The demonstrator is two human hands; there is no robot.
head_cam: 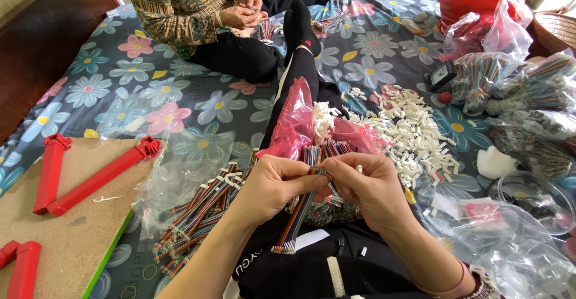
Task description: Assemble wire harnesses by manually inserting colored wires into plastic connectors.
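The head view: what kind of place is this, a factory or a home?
Probably a home used for piecework, not a factory. People sit on a flowered sheet, both hands hold a rainbow ribbon cable, with loose white connectors and plastic bags of cables around.

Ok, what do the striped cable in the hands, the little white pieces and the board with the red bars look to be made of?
Striped cable: soft plastic-coated wires, many colours side by side, bending freely between left hand and right hand. White pieces: probably hard moulded plastic, matt, blocky. Board: speckled tan, probably particleboard, green edge. Red bars: glossy, probably plastic.
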